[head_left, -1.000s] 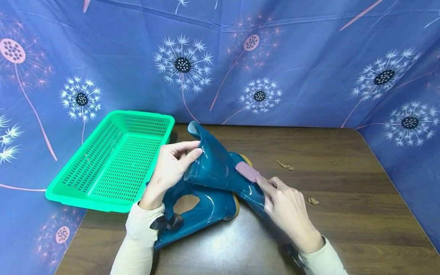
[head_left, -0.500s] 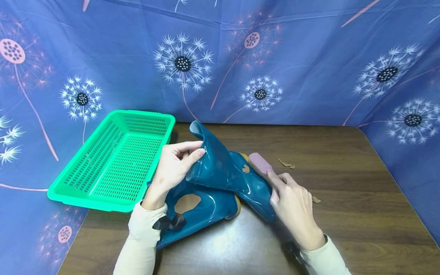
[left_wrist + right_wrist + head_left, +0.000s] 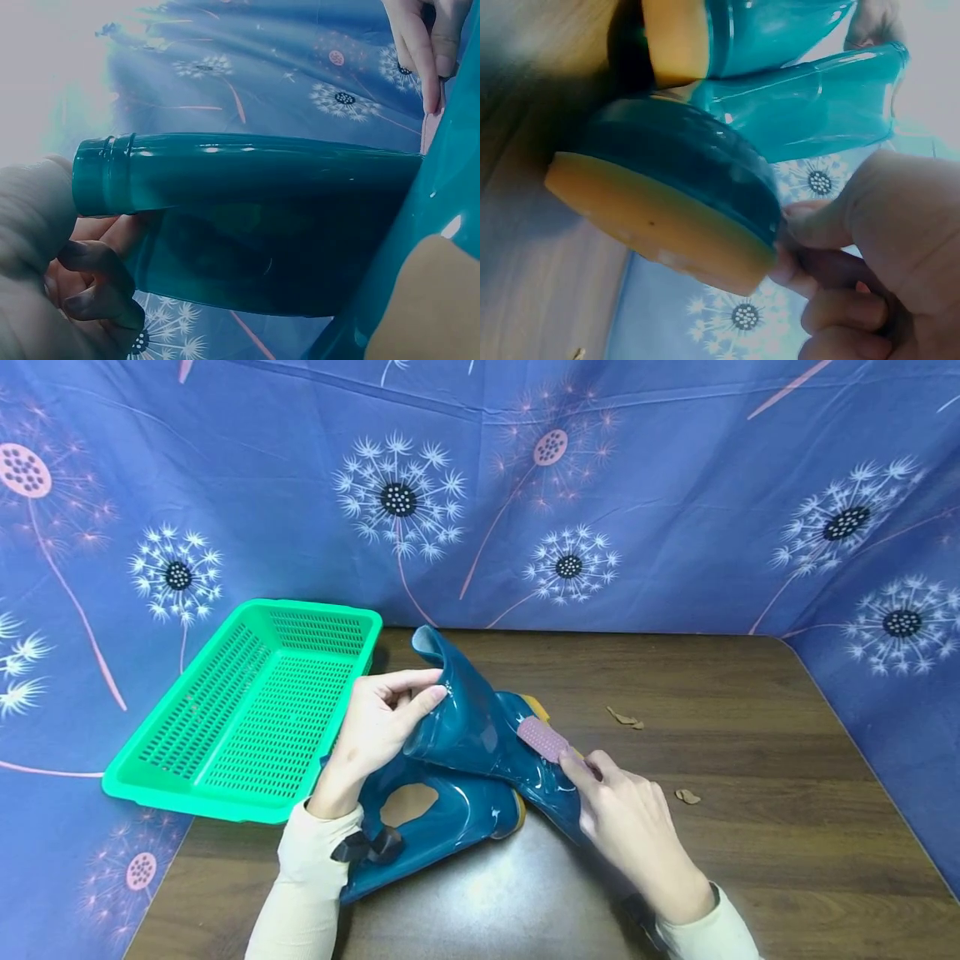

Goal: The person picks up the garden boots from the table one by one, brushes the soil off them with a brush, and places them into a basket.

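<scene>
The left hand [image 3: 378,722] pinches the top edge of the upper boot [image 3: 468,718], while the right hand [image 3: 630,822] grips a pink tool [image 3: 543,738], its flat head against that boot's ankle. The upper boot lies tilted across the lower boot [image 3: 457,806], which rests on its side on the surface [image 3: 765,735] and shows a tan patch [image 3: 408,804]. A green basket [image 3: 225,813] stands at the left; brown scraps [image 3: 624,719] lie to the right.
</scene>
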`<state>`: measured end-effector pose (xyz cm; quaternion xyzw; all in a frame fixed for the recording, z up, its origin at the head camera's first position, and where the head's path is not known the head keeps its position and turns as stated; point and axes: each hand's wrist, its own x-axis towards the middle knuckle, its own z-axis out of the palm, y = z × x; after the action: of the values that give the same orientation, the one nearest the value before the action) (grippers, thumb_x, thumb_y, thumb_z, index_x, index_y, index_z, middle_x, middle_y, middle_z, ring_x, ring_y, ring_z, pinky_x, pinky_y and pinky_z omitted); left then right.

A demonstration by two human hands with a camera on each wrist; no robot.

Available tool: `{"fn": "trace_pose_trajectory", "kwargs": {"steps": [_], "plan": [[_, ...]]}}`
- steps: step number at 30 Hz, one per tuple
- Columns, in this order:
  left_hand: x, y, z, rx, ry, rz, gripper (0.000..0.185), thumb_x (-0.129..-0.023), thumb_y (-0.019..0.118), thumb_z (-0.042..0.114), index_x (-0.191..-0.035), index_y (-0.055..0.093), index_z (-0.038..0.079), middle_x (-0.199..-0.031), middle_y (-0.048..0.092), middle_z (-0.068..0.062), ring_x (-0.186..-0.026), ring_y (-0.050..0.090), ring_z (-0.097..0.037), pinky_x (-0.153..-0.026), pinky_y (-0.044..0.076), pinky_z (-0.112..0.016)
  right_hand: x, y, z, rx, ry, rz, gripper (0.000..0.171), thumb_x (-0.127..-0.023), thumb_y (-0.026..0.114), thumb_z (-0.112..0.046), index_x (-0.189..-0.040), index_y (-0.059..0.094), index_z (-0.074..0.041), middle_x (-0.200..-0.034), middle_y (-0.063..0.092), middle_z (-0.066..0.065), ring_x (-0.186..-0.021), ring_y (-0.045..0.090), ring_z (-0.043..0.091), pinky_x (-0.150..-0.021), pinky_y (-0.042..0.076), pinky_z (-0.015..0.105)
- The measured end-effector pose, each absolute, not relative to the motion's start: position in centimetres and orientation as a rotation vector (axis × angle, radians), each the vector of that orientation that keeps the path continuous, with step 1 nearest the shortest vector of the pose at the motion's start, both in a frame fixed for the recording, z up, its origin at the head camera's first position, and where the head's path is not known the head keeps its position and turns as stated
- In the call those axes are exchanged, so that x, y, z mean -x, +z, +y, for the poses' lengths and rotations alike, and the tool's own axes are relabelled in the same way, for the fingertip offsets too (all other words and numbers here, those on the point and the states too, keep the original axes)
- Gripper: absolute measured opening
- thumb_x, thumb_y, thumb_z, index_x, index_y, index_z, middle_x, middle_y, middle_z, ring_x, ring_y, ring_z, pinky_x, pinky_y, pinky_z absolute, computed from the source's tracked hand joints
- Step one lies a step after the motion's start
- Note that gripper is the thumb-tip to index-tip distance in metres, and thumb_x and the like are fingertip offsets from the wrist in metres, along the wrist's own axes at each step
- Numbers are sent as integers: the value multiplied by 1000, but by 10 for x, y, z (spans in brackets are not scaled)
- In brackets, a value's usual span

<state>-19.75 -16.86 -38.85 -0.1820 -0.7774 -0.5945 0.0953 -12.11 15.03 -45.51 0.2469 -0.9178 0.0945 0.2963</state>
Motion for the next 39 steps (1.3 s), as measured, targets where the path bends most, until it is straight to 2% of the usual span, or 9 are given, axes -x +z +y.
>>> {"fn": "trace_pose_trajectory", "kwargs": {"steps": [4, 11, 15, 18, 23, 26, 29, 35, 39], "plan": [[197, -388, -167, 536, -1782, -2262, 25, -96, 77, 4, -120, 80, 0, -60, 45, 2, -52, 37, -15, -48, 24, -26, 121, -447, 155, -602, 331, -2465, 48, -78, 72, 2, -123, 80, -14, -89, 69, 5, -46, 46, 14, -40, 31, 29], [195, -389, -163, 569, -1817, -2144, 25, -94, 76, -4, -119, 78, -5, -61, 45, 6, -54, 39, -11, -49, 25, -25, 125, -441, 159, -286, 548, -2373, 45, -86, 68, 5, -127, 79, -10, -93, 75, 12, -52, 55, 20, -46, 38, 40], [194, -391, -162, 562, -1832, -2117, 25, -94, 75, -5, -118, 78, -6, -62, 46, 8, -55, 39, -9, -50, 25, -25, 127, -448, 155, -324, 659, -2452, 39, -91, 71, 2, -127, 80, -12, -91, 76, 3, -62, 58, 13, -53, 44, 36], [194, -392, -162, 559, -1833, -2106, 24, -94, 74, -7, -117, 78, -7, -62, 46, 8, -55, 38, -9, -50, 25, -24, 128, -454, 153, -366, 681, -2534, 37, -93, 71, 0, -126, 81, -14, -89, 75, -2, -65, 60, 11, -54, 45, 33], [196, -393, -160, 564, -1839, -2096, 24, -93, 74, -8, -117, 78, -8, -61, 45, 8, -54, 38, -9, -49, 24, -24, 129, -459, 155, -238, 617, -2563, 34, -92, 70, -3, -120, 83, -16, -84, 74, 0, -57, 60, 20, -47, 38, 33], [196, -394, -160, 560, -1848, -2094, 24, -93, 74, -8, -117, 78, -8, -61, 46, 8, -54, 37, -9, -49, 24, -24, 130, -461, 156, -202, 606, -2520, 34, -92, 69, -3, -121, 83, -14, -86, 75, 4, -58, 62, 24, -47, 40, 38], [196, -394, -160, 561, -1839, -2095, 24, -93, 74, -7, -117, 78, -8, -61, 45, 8, -54, 38, -9, -49, 24, -25, 131, -462, 156, -212, 630, -2448, 36, -91, 69, -1, -124, 81, -11, -90, 76, 7, -59, 62, 22, -49, 42, 40], [195, -394, -162, 562, -1821, -2110, 25, -94, 74, -6, -118, 77, -8, -60, 44, 8, -54, 38, -10, -50, 24, -25, 129, -462, 154, -365, 666, -2495, 39, -90, 69, 2, -123, 82, -14, -89, 75, 0, -61, 59, 12, -50, 42, 31], [196, -395, -162, 547, -1826, -2108, 25, -93, 75, -7, -118, 78, -8, -60, 43, 8, -54, 37, -10, -49, 23, -25, 129, -463, 155, -322, 551, -2537, 37, -89, 68, -1, -118, 84, -16, -85, 74, 0, -56, 63, 20, -45, 37, 32]]}}
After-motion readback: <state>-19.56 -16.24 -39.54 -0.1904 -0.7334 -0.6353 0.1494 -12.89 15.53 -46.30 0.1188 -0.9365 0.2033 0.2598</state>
